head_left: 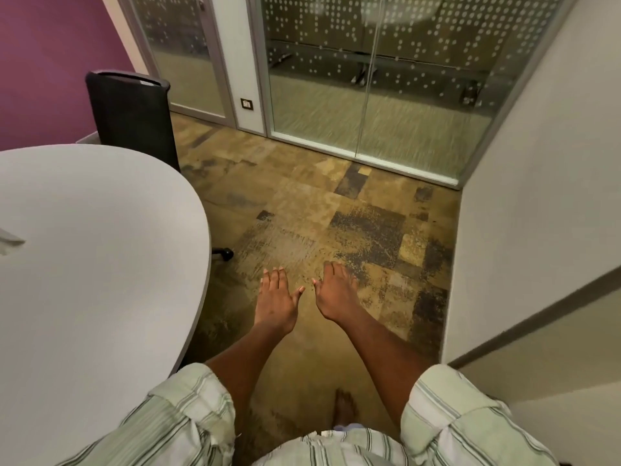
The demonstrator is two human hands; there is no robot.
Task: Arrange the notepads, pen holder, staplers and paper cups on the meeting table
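The grey rounded meeting table [100,247] fills the left side of the head view. A pale corner of something, perhaps paper [10,242], pokes in at its far left edge. No notepads, pen holder, staplers or cups show. My left hand [277,302] and my right hand [336,290] are stretched out side by side over the carpet, to the right of the table, palms down, fingers straight and spread. Both hold nothing.
A black office chair [131,116] stands behind the table by the purple wall. Frosted glass partitions and a glass door [369,95] close off the far side. A white wall [537,196] runs along the right. Patchy brown carpet [336,213] lies between.
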